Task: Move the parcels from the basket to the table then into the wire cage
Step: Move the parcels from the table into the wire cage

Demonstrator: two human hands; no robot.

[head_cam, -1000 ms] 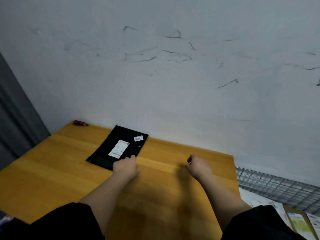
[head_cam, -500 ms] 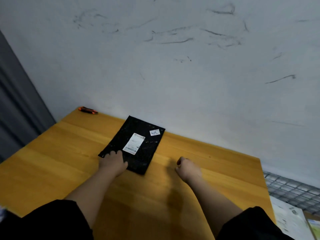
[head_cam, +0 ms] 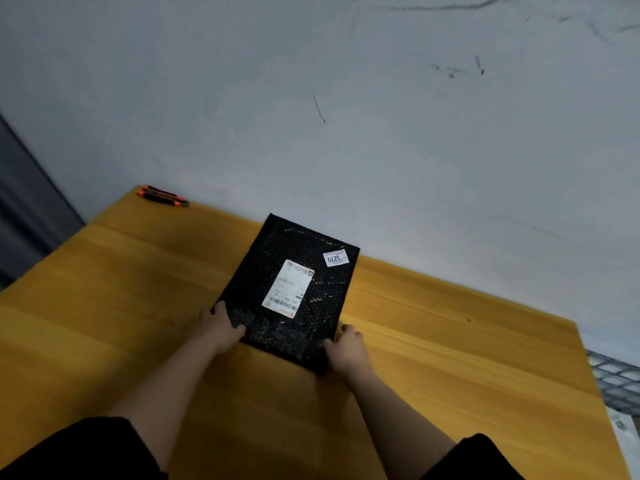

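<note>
A flat black bubble-wrap parcel (head_cam: pixel 294 289) with a white shipping label and a small "5270" sticker lies on the yellow wooden table (head_cam: pixel 121 289), close to the wall. My left hand (head_cam: pixel 221 329) grips its near left corner, thumb on top. My right hand (head_cam: pixel 348 351) holds the near right corner, fingers curled at the edge. A strip of the wire cage (head_cam: pixel 616 379) shows past the table's right edge. The basket is out of view.
An orange and black utility knife (head_cam: pixel 162 196) lies at the table's far left corner by the wall. A grey scuffed wall rises right behind the table. A dark panel stands at the far left.
My right hand moved left from the bare table onto the parcel's near right corner. My left hand kept its place on the near left corner. The view dropped and came closer.
</note>
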